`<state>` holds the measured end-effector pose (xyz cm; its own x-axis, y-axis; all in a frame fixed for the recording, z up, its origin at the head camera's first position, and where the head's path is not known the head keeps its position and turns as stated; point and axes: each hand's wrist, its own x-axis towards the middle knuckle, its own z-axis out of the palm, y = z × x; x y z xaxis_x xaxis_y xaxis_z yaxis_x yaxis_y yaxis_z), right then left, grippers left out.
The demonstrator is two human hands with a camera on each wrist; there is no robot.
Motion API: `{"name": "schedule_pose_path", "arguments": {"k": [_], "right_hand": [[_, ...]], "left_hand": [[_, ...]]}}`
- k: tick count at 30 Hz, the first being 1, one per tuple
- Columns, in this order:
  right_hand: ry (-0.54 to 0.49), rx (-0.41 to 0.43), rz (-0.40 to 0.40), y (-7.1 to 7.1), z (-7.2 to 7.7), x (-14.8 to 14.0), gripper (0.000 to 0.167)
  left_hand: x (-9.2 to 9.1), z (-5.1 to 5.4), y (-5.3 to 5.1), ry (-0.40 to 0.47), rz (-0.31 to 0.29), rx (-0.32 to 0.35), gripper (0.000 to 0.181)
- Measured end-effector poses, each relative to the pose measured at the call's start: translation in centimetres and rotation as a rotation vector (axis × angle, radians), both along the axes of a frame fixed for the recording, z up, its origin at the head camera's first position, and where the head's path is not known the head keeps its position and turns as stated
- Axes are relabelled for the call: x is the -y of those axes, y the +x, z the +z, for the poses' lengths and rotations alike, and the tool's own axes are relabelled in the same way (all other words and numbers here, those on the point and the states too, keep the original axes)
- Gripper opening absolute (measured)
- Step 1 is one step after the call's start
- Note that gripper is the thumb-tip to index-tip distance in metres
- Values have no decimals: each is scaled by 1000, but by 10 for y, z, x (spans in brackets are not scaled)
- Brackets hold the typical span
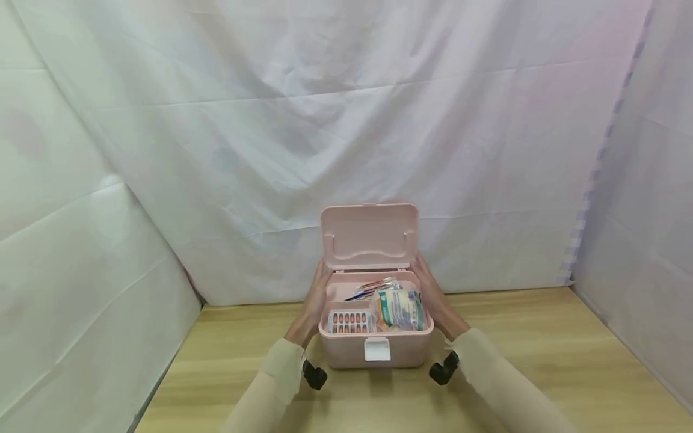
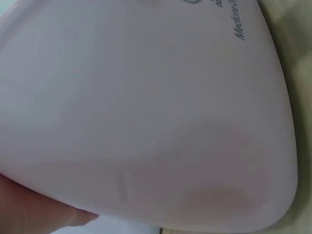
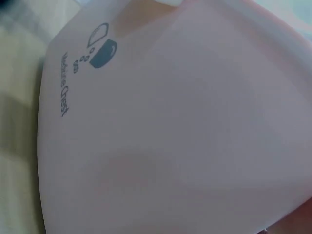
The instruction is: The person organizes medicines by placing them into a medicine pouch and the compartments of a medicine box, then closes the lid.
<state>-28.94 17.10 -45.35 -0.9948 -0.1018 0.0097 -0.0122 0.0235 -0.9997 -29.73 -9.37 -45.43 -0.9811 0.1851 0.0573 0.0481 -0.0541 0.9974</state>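
Note:
A pink medicine chest stands on the table with its lid raised at the back. In the head view my left hand lies along its left side, fingers stretched toward the hinge. My right hand lies the same way along the right side. Inside are a clear case of red and pink press-on nails, a plastic-wrapped pack and several thin brushes. The left wrist view shows the chest wall close up; printed lettering appears on the wall in the right wrist view.
The wood-grain table extends to both sides of the chest. A white cloth hangs behind it, and more white sheeting closes in the left and right sides. A white latch sits on the chest's front.

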Motion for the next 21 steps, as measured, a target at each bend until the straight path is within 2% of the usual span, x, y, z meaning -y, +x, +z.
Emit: {"name": "schedule_pose_path", "arguments": {"k": [3, 8, 10, 15, 21], "right_hand": [[-5, -32, -10, 12, 3, -2, 69], [-44, -55, 6, 33, 7, -3, 71], [-53, -45, 6, 41, 6, -3, 69], [-69, -46, 5, 55, 3, -6, 67], [-81, -63, 12, 63, -3, -7, 67]], "left_hand": [[-2, 4, 10, -16, 9, -6, 62], [-4, 6, 27, 21, -7, -27, 58], [-4, 4, 34, 44, -11, -27, 57], [-6, -4, 49, 29, 5, -31, 60], [-7, -13, 59, 9, 35, -32, 61]]}}
